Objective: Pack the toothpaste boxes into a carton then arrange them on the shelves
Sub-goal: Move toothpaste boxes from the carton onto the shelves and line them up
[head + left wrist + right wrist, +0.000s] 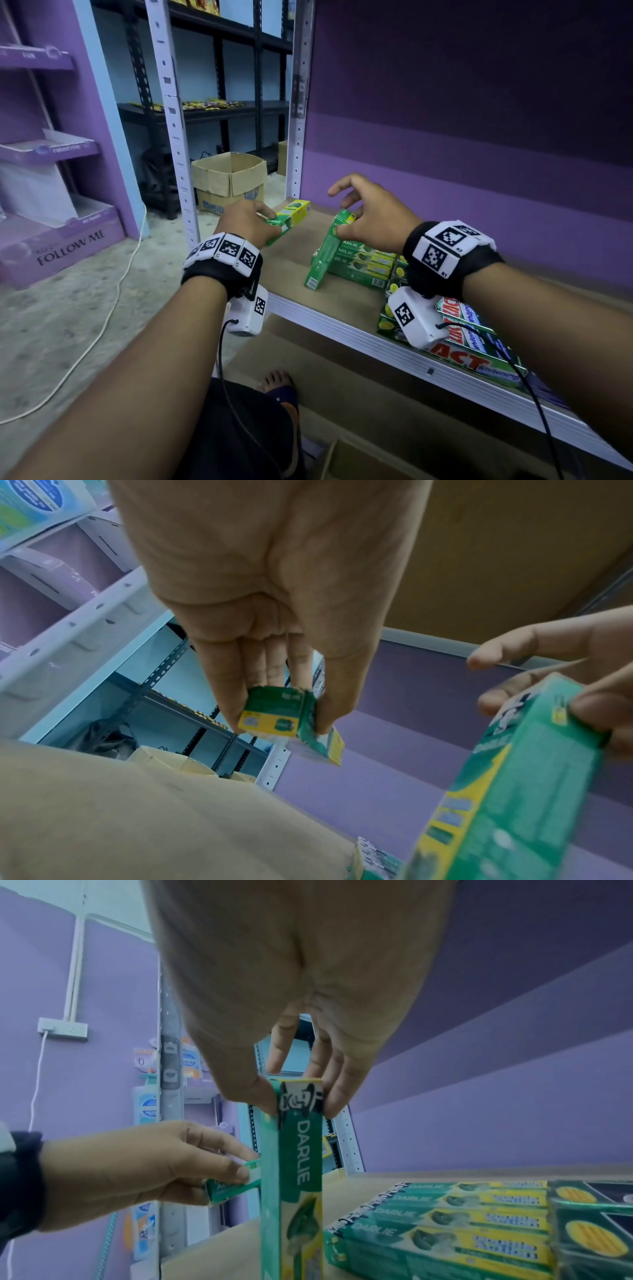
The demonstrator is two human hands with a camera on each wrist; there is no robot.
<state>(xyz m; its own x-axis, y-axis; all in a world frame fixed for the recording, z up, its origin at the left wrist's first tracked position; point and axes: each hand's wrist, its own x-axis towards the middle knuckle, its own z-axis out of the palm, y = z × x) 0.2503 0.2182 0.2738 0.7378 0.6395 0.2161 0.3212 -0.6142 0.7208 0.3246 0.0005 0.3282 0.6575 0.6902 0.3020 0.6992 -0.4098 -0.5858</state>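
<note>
Both hands [245, 219] [373, 219] pinch DARLIE boxes [301, 1164] (green, yellow).

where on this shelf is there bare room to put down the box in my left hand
Bare board lies left of the stacked Darlie boxes, running to the shelf front edge and the upright post. The right end is crowded with boxes under your right hand.

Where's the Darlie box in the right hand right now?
In the head view, the right hand pinches the top end of the Darlie box, tilted, its lower end on the shelf, just left of the stack of Darlie boxes.
</note>
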